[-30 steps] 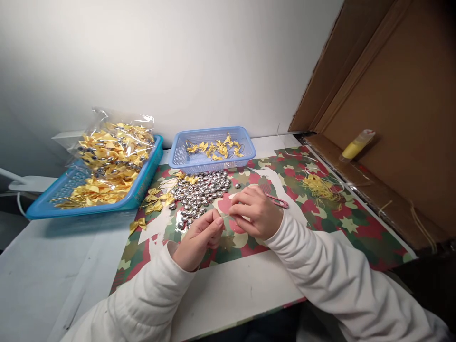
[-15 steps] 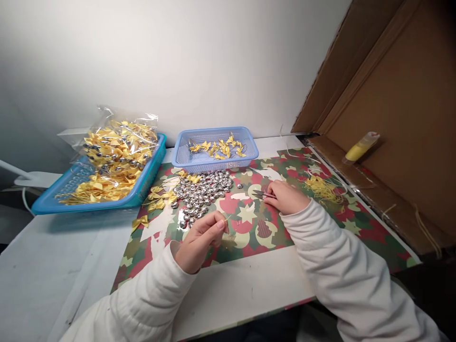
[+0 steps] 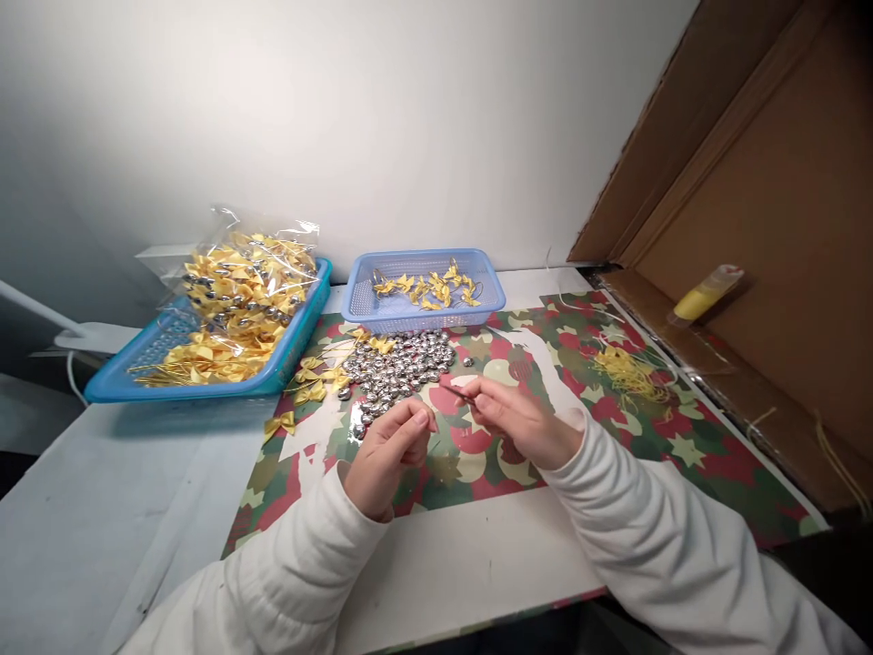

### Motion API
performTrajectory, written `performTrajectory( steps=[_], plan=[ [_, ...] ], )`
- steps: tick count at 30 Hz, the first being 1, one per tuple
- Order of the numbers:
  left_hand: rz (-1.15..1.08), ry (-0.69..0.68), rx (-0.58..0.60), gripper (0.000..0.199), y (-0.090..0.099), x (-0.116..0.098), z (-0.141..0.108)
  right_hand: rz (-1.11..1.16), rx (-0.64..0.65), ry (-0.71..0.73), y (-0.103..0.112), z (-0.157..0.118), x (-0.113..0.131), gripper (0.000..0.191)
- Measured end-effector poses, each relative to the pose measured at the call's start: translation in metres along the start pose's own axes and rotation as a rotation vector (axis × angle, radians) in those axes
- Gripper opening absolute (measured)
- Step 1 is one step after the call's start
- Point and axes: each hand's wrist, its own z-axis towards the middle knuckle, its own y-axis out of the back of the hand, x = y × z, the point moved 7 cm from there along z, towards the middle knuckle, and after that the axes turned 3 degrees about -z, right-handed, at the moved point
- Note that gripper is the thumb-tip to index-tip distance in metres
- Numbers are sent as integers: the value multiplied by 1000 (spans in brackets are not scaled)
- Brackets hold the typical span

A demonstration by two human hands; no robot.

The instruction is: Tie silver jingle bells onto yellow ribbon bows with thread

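Note:
My left hand [image 3: 396, 450] is closed in a pinch in front of the pile of silver bells [image 3: 402, 364]; what its fingertips hold is too small to name. To its right, my right hand [image 3: 522, 420] grips dark tweezers [image 3: 458, 393], their tips pointing left toward the bells. Yellow ribbon bows [image 3: 310, 382] lie on the left side of the bell pile, and a single bow [image 3: 279, 425] rests nearer the left edge of the patterned sheet [image 3: 436, 491].
A light blue basket [image 3: 423, 320] with yellow bows stands behind the bells. At the left, a larger blue basket [image 3: 184, 393] carries bows and a full clear bag [image 3: 252, 273]. Yellow threads [image 3: 627, 371] lie at the right, near a yellow tube [image 3: 706, 296] on a cardboard ledge.
My right hand has moved left and nearer to me with the tweezers, close to my left hand. The thread end seen at my left fingertips no longer shows clearly. The whole view has shifted slightly.

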Motion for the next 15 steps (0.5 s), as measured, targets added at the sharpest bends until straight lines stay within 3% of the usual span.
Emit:
performTrajectory(
  steps=[5, 15],
  plan=[
    [-15, 11, -34, 42, 3, 2, 2, -103, -20, 64, -16, 0, 6, 47],
    [38, 53, -1, 42, 0, 7, 2, -45, -50, 75, -23, 1, 7, 39]
  ],
)
